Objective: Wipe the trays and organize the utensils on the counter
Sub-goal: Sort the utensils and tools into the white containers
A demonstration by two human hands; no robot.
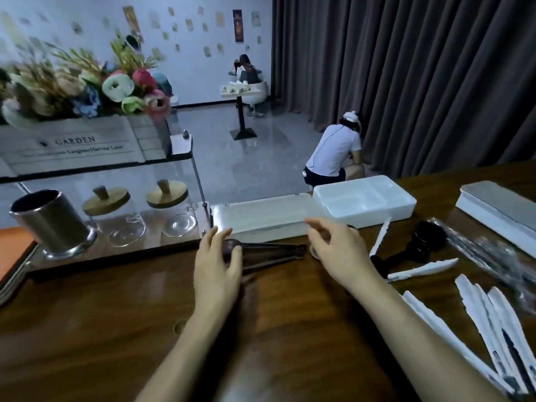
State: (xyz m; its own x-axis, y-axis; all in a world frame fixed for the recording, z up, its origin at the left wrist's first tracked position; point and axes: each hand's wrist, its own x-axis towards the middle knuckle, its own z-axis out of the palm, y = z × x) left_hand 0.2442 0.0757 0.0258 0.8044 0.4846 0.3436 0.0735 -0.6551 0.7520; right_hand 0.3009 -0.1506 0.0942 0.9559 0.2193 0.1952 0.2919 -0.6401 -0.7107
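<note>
On the wooden counter (pixel 116 329) lie dark brown utensils (pixel 272 253), long handles pointing right. My left hand (pixel 217 265) grips their left ends, fingers curled round a rounded tip. My right hand (pixel 339 248) hovers over their right ends, fingers loosely bent, holding nothing that I can see. Behind the hands sits a flat white tray (pixel 261 219). A white divided tray (pixel 365 201) stands to its right. Several paper-wrapped utensils (pixel 493 323) are scattered at the right.
A steel cylinder holder (pixel 49 221) and two glass jars (pixel 116 216) with wooden lids stand left under a glass shelf. A black object (pixel 420 242), a clear plastic bag (pixel 487 250) and a long white box (pixel 499 210) lie right. A person (pixel 336 152) crouches beyond the counter.
</note>
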